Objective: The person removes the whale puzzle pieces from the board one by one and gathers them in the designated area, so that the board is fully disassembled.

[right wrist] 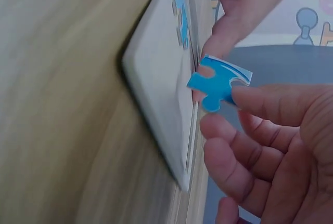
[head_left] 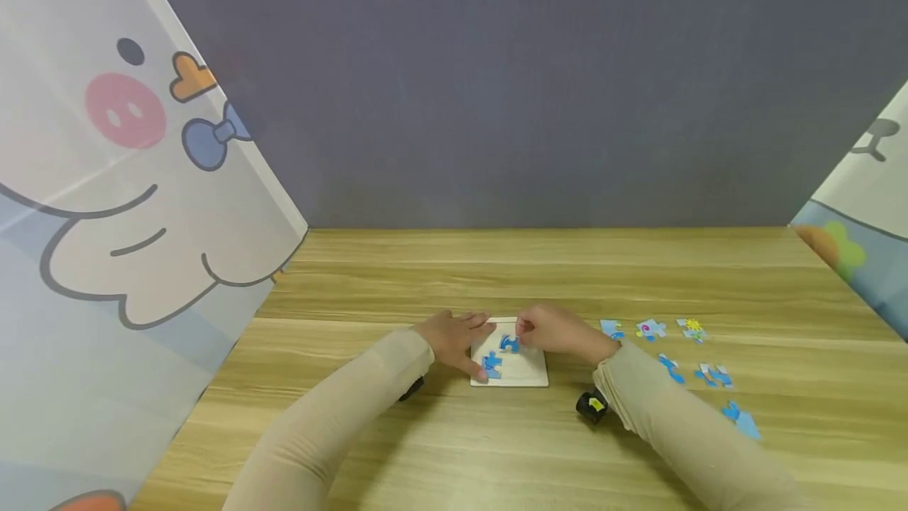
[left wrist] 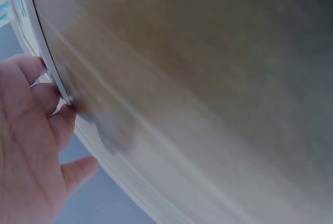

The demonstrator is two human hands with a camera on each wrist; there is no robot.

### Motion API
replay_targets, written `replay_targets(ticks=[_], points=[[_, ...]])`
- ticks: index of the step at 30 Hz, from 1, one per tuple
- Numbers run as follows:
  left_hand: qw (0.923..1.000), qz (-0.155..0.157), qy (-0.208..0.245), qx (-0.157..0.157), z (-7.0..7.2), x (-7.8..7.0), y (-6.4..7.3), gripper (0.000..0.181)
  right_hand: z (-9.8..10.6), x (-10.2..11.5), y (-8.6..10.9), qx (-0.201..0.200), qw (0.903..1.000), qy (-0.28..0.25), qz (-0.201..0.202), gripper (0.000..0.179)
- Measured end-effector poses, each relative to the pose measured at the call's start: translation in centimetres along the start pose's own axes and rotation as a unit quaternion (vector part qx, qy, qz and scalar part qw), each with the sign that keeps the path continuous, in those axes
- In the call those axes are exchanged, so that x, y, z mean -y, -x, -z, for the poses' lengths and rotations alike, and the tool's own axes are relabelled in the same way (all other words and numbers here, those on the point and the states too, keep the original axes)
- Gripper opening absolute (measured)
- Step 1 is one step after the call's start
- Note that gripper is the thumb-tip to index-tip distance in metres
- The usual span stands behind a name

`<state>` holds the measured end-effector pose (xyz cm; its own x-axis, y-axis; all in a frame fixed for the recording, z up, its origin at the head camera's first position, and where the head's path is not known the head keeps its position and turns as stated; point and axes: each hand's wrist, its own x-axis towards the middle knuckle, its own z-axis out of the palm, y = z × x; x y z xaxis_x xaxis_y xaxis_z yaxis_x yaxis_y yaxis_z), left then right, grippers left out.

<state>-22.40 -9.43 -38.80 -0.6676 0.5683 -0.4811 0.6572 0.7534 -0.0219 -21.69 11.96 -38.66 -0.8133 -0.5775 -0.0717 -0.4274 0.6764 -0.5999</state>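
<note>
A pale square puzzle board lies on the table between both hands. My left hand rests at its left side, fingers and thumb spread over the edge; fingertips meet the board's rim in the left wrist view. One blue jigsaw piece lies on the board's left part, near my left thumb. Over the board, my right hand pinches another blue jigsaw piece between thumb and fingers. The right wrist view shows this piece held apart from the board surface, with a curved white-and-dark-blue line along one side.
To the right of the board lie several loose jigsaw pieces, among them one with a yellow sun, one with a pink spiral and a light blue one. A grey panel stands behind the wooden table.
</note>
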Motion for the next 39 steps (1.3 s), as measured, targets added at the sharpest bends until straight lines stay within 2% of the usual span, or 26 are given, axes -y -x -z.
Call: replay_targets(ticks=[7,12,15,20,31,35,39], points=[[0.9999,-0.007,0.007,-0.003,0.2,-0.1,-0.1,0.102,0.8,-2.3,2.1,-0.007,0.9982,-0.050,0.032,0.007],[0.9997,-0.007,-0.023,-0.009,0.2,-0.2,0.0,0.102,1.6,-3.5,3.4,-0.011,0.9940,-0.107,0.020,0.005],[0.9994,-0.016,-0.028,-0.010,0.3,-0.3,0.0,0.097,2.0,-4.2,3.9,-0.014,0.9922,-0.123,0.012,0.004],[0.9994,-0.025,-0.024,-0.004,0.1,-0.3,0.0,0.088,3.1,-5.1,5.0,-0.016,0.9909,-0.134,0.004,0.006],[0.9995,-0.026,-0.016,-0.004,-0.1,-0.3,-0.1,0.089,5.5,-6.8,8.0,-0.031,0.9871,-0.149,-0.047,0.015],[0.9995,-0.029,-0.015,-0.006,-0.2,-0.2,-0.1,0.090,6.1,-7.3,8.9,-0.025,0.9865,-0.150,-0.059,0.014],[0.9991,-0.029,-0.032,-0.006,-0.2,-0.4,-0.1,0.091,6.6,-8.0,9.6,-0.003,0.9848,-0.158,-0.073,0.013]])
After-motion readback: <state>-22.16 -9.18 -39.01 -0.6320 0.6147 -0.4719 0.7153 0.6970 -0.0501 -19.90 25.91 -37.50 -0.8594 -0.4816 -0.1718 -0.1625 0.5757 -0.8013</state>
